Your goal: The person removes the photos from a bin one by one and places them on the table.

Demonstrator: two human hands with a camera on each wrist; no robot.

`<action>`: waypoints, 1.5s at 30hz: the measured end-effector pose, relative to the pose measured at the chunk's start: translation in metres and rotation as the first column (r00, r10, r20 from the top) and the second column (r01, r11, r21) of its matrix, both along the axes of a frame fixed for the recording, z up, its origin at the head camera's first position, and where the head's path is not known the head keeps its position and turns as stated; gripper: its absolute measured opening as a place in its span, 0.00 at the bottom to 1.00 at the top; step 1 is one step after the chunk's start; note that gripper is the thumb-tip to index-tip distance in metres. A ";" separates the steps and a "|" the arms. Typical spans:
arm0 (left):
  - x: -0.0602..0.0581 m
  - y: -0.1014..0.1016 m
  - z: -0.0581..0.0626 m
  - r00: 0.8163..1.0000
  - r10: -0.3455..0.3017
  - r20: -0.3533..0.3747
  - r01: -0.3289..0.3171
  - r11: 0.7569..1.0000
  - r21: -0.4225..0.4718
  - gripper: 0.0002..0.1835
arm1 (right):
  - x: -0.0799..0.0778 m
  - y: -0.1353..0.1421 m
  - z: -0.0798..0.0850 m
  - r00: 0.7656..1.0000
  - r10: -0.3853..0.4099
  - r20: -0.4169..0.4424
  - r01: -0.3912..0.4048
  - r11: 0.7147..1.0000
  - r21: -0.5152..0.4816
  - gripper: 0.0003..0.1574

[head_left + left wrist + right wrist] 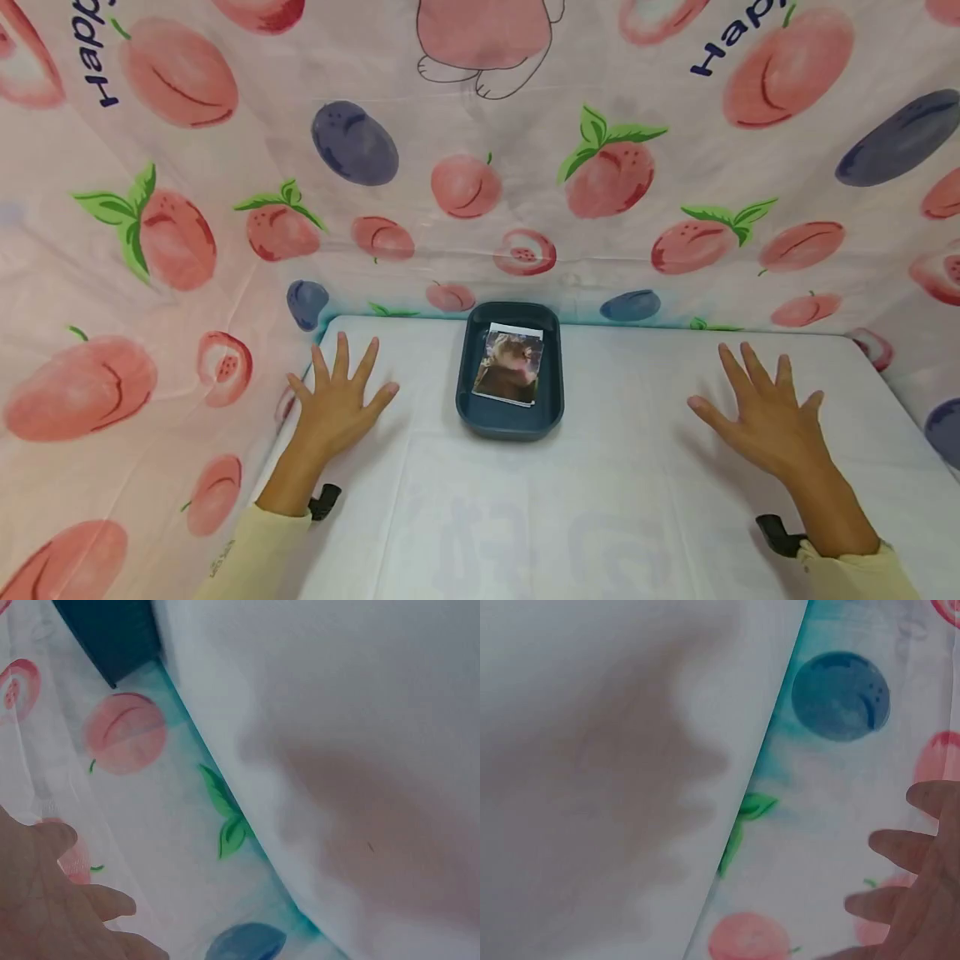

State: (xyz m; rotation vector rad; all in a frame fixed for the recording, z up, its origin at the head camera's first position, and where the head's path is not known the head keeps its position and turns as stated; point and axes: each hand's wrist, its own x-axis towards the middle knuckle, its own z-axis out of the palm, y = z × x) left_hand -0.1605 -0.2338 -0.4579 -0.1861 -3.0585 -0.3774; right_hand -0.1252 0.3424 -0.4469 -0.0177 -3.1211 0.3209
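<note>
Two empty hands are spreading on either side of a tray [510,423] of photos [508,367].
Only the head view is showing the photos, which are lying in a small stack inside the tray; the left wrist view is catching just a corner of the tray, while the right wrist view is taking in table [600,508], cloth [480,125] and a hand's shadow. The tray is sitting near the table's far edge, between the hands and well apart from both. Fruit-print cloth is rising behind the table, and a black band [325,502] is poking from the left sleeve [251,554], another from the right. The left hand [335,417] and right hand [772,425] are hovering above the table, fingers fanning wide, gripping nothing.
</note>
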 end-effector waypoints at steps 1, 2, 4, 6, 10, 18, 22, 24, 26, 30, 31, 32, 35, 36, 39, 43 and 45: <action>0.000 0.002 0.000 1.000 -0.002 0.013 0.001 1.000 0.026 0.45 | -0.003 -0.004 0.001 1.000 0.019 -0.006 -0.019 1.000 -0.012 0.65; 0.001 0.004 0.000 0.999 -0.003 0.033 0.001 0.998 0.061 0.44 | -0.006 -0.009 0.003 0.999 0.039 -0.007 -0.039 0.999 -0.027 0.64; 0.000 0.010 0.001 0.997 -0.003 0.071 -0.007 0.991 0.137 0.41 | -0.014 -0.020 0.007 0.997 0.083 0.000 -0.083 0.994 -0.074 0.61; 0.000 0.018 0.003 0.994 -0.016 0.111 -0.010 0.973 0.232 0.39 | -0.024 -0.033 0.012 0.992 0.125 -0.003 -0.124 0.984 -0.125 0.58; -0.002 0.035 0.005 0.982 -0.072 0.175 -0.020 0.879 0.476 0.38 | -0.049 -0.063 0.023 0.979 0.204 -0.021 -0.203 0.950 -0.237 0.51; -0.009 0.071 0.003 0.970 -0.006 0.242 -0.158 0.742 0.652 0.37 | -0.112 -0.127 0.039 0.945 0.327 0.002 -0.301 0.872 -0.387 0.43; -0.013 0.087 -0.005 0.947 0.014 0.322 -0.258 0.630 0.733 0.35 | -0.139 -0.157 0.043 0.929 0.367 0.046 -0.319 0.857 -0.404 0.44; -0.016 0.095 -0.011 0.935 0.013 0.355 -0.302 0.554 0.775 0.35 | -0.150 -0.170 0.043 0.920 0.387 0.060 -0.330 0.850 -0.411 0.44; -0.019 0.103 -0.017 0.919 0.013 0.393 -0.352 0.478 0.805 0.36 | -0.159 -0.181 0.042 0.911 0.403 0.085 -0.334 0.844 -0.420 0.44; -0.022 0.116 -0.027 0.891 0.014 0.453 -0.427 0.361 0.829 0.35 | -0.168 -0.199 0.034 0.896 0.419 0.151 -0.317 0.839 -0.443 0.45; -0.022 0.119 -0.028 0.886 0.016 0.464 -0.440 0.345 0.829 0.34 | -0.170 -0.203 0.032 0.893 0.418 0.166 -0.310 0.840 -0.445 0.46; -0.023 0.122 -0.029 0.882 0.018 0.470 -0.449 0.331 0.830 0.34 | -0.171 -0.207 0.030 0.892 0.417 0.177 -0.305 0.842 -0.445 0.45; -0.022 0.130 -0.030 0.884 0.038 0.465 -0.451 0.329 0.830 0.33 | -0.174 -0.221 0.022 0.887 0.423 0.187 -0.312 0.845 -0.434 0.45; -0.023 0.133 -0.031 0.887 0.046 0.460 -0.447 0.337 0.828 0.33 | -0.175 -0.225 0.020 0.884 0.428 0.189 -0.317 0.845 -0.431 0.45; -0.028 0.138 -0.033 0.898 0.063 0.435 -0.425 0.376 0.823 0.33 | -0.178 -0.235 0.014 0.881 0.436 0.185 -0.332 0.847 -0.416 0.43; -0.040 0.142 -0.038 0.916 0.065 0.395 -0.380 0.449 0.809 0.33 | -0.182 -0.244 0.009 0.887 0.423 0.188 -0.327 0.860 -0.391 0.42; -0.045 0.142 -0.039 0.920 0.070 0.386 -0.370 0.480 0.796 0.33 | -0.183 -0.247 0.006 0.886 0.422 0.189 -0.336 0.868 -0.365 0.41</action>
